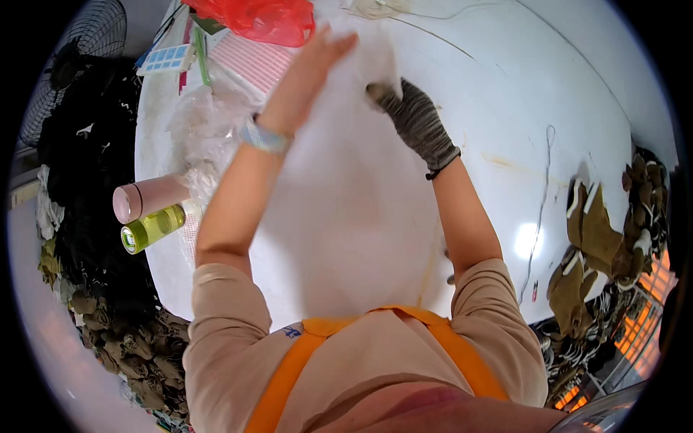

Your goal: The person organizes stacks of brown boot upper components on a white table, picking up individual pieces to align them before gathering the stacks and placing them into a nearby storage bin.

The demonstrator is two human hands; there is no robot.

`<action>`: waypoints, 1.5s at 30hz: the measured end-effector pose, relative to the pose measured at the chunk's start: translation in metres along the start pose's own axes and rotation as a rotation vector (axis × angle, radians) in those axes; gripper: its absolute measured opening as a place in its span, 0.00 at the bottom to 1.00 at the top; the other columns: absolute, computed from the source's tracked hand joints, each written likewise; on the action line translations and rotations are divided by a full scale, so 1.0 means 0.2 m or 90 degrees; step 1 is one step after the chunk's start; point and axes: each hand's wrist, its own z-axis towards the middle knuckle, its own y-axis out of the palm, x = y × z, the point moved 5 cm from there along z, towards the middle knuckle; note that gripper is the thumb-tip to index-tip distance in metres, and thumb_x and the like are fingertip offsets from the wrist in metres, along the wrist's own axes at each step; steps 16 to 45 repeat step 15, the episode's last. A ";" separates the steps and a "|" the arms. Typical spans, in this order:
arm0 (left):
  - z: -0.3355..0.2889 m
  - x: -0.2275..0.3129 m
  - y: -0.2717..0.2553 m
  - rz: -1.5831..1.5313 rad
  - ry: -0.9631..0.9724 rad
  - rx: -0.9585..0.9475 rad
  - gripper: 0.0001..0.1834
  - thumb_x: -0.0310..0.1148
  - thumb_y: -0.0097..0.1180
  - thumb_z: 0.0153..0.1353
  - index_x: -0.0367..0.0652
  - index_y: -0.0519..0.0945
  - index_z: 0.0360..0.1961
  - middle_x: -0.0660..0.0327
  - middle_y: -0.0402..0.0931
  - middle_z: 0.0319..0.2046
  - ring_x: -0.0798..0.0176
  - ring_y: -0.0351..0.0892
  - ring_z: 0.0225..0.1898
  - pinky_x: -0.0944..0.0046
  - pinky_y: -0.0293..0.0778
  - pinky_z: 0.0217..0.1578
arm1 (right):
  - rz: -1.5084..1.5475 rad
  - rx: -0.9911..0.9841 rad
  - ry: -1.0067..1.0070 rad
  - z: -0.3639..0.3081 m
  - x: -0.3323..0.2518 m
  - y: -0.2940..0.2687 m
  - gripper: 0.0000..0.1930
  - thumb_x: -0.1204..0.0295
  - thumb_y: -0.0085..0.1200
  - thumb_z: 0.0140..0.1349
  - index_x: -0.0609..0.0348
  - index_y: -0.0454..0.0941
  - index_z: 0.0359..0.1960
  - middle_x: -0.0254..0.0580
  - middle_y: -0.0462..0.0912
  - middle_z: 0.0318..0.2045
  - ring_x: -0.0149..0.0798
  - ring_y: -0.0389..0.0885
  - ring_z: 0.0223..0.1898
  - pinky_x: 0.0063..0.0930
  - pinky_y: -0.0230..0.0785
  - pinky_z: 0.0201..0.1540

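My left hand is bare, with a pale band at the wrist. Its fingers are stretched out over the far part of the white table, holding nothing I can see, and motion smears them a little. On my right hand is a grey striped knit glove. Thumb and fingers of that hand close on a whitish, see-through sheet-like thing, too blurred to name. It stands up away from me, just right of my left fingertips.
Left on the table are a red plastic bag, clear plastic bags, a pink flask and a green bottle. Brown-green knit pieces lie at the right edge. Dark piles and a fan stand left.
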 end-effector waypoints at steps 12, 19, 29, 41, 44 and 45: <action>-1.19 -0.01 0.64 -0.278 -0.223 0.130 0.15 0.30 0.57 0.65 0.37 0.76 0.52 0.63 0.80 0.42 0.65 0.80 0.43 0.65 0.76 0.43 | -0.143 0.049 -0.134 -1.14 -0.08 -0.12 0.24 0.58 0.59 0.64 0.58 0.74 0.57 0.42 0.81 0.45 0.39 0.78 0.49 0.31 0.70 0.54; -1.61 0.01 0.61 -0.105 -0.287 0.104 0.15 0.29 0.57 0.65 0.39 0.76 0.52 0.65 0.80 0.39 0.69 0.79 0.38 0.70 0.75 0.38 | -0.232 0.375 -0.273 -1.67 -0.25 -0.39 0.17 0.69 0.59 0.64 0.59 0.75 0.53 0.43 0.81 0.45 0.41 0.79 0.48 0.33 0.72 0.54; -1.61 0.01 0.61 -0.105 -0.287 0.104 0.15 0.29 0.57 0.65 0.39 0.76 0.52 0.65 0.80 0.39 0.69 0.79 0.38 0.70 0.75 0.38 | -0.232 0.375 -0.273 -1.67 -0.25 -0.39 0.17 0.69 0.59 0.64 0.59 0.75 0.53 0.43 0.81 0.45 0.41 0.79 0.48 0.33 0.72 0.54; -1.61 0.01 0.61 -0.105 -0.287 0.104 0.15 0.29 0.57 0.65 0.39 0.76 0.52 0.65 0.80 0.39 0.69 0.79 0.38 0.70 0.75 0.38 | -0.232 0.375 -0.273 -1.67 -0.25 -0.39 0.17 0.69 0.59 0.64 0.59 0.75 0.53 0.43 0.81 0.45 0.41 0.79 0.48 0.33 0.72 0.54; -1.61 0.01 0.61 -0.105 -0.287 0.104 0.15 0.29 0.57 0.65 0.39 0.76 0.52 0.65 0.80 0.39 0.69 0.79 0.38 0.70 0.75 0.38 | -0.232 0.375 -0.273 -1.67 -0.25 -0.39 0.17 0.69 0.59 0.64 0.59 0.75 0.53 0.43 0.81 0.45 0.41 0.79 0.48 0.33 0.72 0.54; -1.61 0.01 0.61 -0.105 -0.287 0.104 0.15 0.29 0.57 0.65 0.39 0.76 0.52 0.65 0.80 0.39 0.69 0.79 0.38 0.70 0.75 0.38 | -0.232 0.375 -0.273 -1.67 -0.25 -0.39 0.17 0.69 0.59 0.64 0.59 0.75 0.53 0.43 0.81 0.45 0.41 0.79 0.48 0.33 0.72 0.54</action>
